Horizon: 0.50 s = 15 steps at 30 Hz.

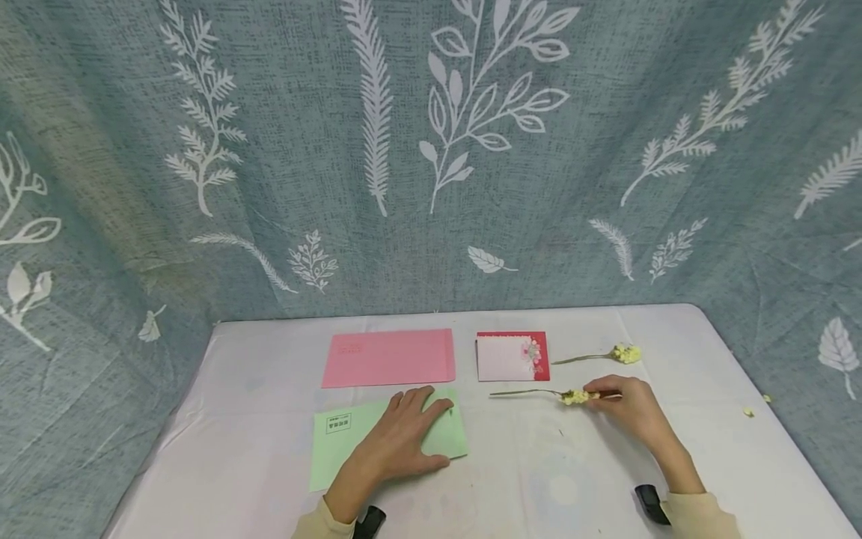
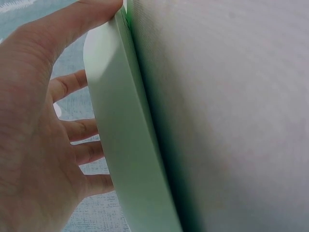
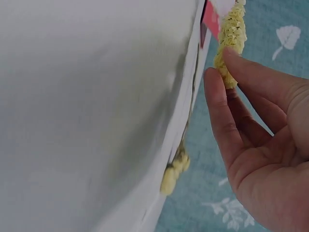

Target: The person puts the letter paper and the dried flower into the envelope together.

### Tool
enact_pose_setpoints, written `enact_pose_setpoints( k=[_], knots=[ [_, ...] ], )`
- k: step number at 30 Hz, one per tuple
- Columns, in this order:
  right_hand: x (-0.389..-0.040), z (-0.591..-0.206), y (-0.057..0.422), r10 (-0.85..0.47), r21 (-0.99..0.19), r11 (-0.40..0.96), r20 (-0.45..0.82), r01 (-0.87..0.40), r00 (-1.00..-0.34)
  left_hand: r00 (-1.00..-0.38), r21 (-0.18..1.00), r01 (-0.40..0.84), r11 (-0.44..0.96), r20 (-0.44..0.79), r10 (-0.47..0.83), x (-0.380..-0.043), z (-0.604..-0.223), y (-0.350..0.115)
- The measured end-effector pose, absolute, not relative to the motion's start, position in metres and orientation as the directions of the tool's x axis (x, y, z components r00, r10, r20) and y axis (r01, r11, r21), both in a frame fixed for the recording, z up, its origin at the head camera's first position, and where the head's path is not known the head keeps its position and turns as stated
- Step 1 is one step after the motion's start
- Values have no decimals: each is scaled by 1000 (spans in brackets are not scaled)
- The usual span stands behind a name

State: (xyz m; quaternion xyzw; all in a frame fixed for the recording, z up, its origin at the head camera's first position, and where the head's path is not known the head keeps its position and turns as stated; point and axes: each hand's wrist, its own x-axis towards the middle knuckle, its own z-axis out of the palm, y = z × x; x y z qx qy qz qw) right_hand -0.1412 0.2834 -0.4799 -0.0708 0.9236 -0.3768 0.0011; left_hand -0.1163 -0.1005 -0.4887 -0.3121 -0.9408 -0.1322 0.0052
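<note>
My left hand (image 1: 404,438) lies spread over the light green envelope (image 1: 431,442), thumb out at its near right edge. In the left wrist view the thumb tip meets the edge of the envelope (image 2: 120,121), and the other fingers reach across its far side. With thumb and fingertips my right hand (image 1: 626,404) pinches a yellow flower sprig (image 1: 575,397) by its blossom end; its thin stem points left over the white cloth. The right wrist view shows the blossom cluster (image 3: 232,34) rising beyond the fingertips.
A pink envelope (image 1: 387,359) lies behind the green one. To its right sit a red-and-white floral card (image 1: 501,358) and a second yellow flower sprig (image 1: 626,354). Small yellow bits (image 1: 749,412) are near the table's right edge. A patterned blue-green curtain (image 1: 417,247) hangs behind.
</note>
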Motion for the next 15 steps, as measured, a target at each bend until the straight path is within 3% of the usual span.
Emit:
enact_pose_setpoints(
  k=[15],
  knots=[
    [-147, -485, 258, -242, -739, 634, 89, -227, -966, -807, 263, 583, 769, 79, 585, -118, -489, -100]
  ],
)
